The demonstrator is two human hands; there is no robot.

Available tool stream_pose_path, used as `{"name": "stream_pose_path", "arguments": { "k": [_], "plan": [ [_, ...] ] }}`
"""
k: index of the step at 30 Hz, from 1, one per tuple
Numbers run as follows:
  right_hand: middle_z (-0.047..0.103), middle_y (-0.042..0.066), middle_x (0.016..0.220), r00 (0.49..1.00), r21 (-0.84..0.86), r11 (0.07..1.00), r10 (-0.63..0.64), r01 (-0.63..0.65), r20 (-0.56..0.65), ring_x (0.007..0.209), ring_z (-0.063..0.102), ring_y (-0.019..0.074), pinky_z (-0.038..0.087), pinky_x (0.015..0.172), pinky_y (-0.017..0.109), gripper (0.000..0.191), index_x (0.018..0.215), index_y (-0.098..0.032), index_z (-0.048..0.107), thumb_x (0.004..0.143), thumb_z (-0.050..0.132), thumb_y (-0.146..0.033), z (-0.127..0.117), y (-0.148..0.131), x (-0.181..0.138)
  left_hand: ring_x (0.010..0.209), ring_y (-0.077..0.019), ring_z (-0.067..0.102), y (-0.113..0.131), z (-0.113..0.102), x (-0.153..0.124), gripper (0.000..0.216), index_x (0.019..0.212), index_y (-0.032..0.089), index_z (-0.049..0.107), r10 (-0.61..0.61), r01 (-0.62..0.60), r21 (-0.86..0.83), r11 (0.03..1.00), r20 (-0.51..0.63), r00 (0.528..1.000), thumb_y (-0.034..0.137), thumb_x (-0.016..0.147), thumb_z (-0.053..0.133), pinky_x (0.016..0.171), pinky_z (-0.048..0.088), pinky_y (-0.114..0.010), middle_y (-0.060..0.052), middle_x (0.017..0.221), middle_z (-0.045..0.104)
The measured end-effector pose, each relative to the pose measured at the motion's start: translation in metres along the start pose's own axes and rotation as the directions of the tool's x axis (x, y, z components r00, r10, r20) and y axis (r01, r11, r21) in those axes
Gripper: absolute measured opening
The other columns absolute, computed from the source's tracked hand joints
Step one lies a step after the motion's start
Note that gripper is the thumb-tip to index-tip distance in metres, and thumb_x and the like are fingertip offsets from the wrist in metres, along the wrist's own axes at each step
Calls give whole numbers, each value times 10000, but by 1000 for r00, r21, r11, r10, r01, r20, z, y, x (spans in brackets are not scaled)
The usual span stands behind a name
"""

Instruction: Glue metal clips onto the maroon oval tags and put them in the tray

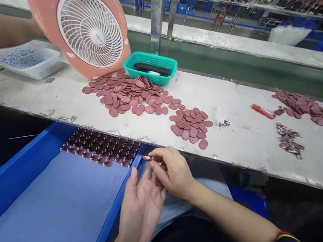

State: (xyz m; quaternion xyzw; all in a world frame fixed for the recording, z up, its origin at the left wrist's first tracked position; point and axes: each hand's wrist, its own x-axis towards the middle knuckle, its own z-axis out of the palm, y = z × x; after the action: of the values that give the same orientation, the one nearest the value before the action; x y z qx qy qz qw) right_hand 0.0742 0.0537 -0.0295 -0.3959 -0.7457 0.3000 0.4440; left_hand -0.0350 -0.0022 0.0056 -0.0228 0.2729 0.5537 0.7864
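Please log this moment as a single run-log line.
left hand: open, palm up | right hand: pinching small oval piece | blue tray: rows of pieces | bench: loose piles

Small dark-red oval piece [147,158], pinched above tray edge

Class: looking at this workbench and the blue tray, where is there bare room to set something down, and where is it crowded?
Bare: the blue tray floor below the rows of pieces, and the bench between the small disc pile and the red lighter. Crowded: around the big disc pile, fan and green basket, and the bench's right end.
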Motion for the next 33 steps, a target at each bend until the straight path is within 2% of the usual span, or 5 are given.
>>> {"name": "stream_pose_path", "arguments": {
  "k": [4, 10, 14, 24, 33],
  "plan": [
    [644, 9, 700, 998, -8, 1000, 22, -21, 67, 708, 625, 180, 504, 768, 331, 178, 1056, -179, 620, 972, 536, -311, -11, -1, 0, 1256, -248, 584, -2, 2, -1, 546, 1312, 160, 635, -109, 109, 6, 994, 64, 992, 534, 1010, 377, 1052, 468, -379, -132, 1254, 693],
    [519, -94, 550, 926, 274, 893, 301, -358, 229, 444, 534, 89, 431, 533, 216, 183, 1114, -204, 565, 997, 525, -339, -28, -8, -8, 962, -208, 694, -10, -25, 1, 280, 1003, 161, 772, -137, 154, 367, 917, -72, 988, 408, 905, 684, 832, 567, -298, -101, 1000, 745],
    [530, -74, 579, 933, 219, 919, 277, -327, 230, 494, 514, 91, 412, 557, 225, 158, 1061, -192, 615, 963, 570, -308, -34, -13, -13, 788, -155, 660, -17, -40, 5, 292, 795, 154, 776, -181, 174, 407, 897, -21, 983, 429, 730, 853, 661, 565, -229, -56, 810, 707],
    [665, 29, 926, 979, 293, 934, 188, -204, 84, 789, 591, 140, 485, 746, 278, 106, 984, -199, 654, 911, 608, -261, -29, -9, -26, 695, -130, 610, -22, -30, 5, 349, 848, 161, 796, -123, 140, 535, 833, -67, 990, 354, 596, 941, 526, 510, -169, -35, 769, 679],
    [758, 27, 908, 905, 682, 656, 424, -323, 22, 732, 686, 128, 559, 615, 223, 160, 997, -213, 704, 845, 731, -252, -41, -9, -22, 625, -101, 651, -15, -24, -5, 350, 923, 223, 802, -103, 130, 416, 900, -88, 991, 375, 633, 926, 512, 532, -151, -15, 744, 744]
  ]
}}
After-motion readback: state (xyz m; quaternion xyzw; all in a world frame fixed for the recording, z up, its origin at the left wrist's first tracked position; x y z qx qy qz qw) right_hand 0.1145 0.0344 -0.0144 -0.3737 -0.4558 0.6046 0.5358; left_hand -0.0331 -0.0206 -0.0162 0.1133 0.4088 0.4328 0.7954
